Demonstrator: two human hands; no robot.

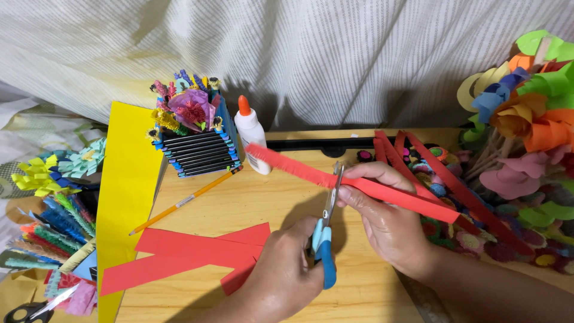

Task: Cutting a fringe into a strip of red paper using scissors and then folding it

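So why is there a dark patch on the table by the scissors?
Head view: that's a shadow cast by the right hand and red strip onto the table; the scissors and left hand look sharp, with no glare.

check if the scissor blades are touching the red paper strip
Touching. The head view shows the scissors in the left hand with blades closing across the red paper strip, which the right hand pinches beside the cut.

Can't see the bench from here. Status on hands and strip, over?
Left hand shut on blue-handled scissors, blades at the strip's edge. Right hand pinching the red paper strip, part fringed. Glue bottle stands behind the strip's far end.
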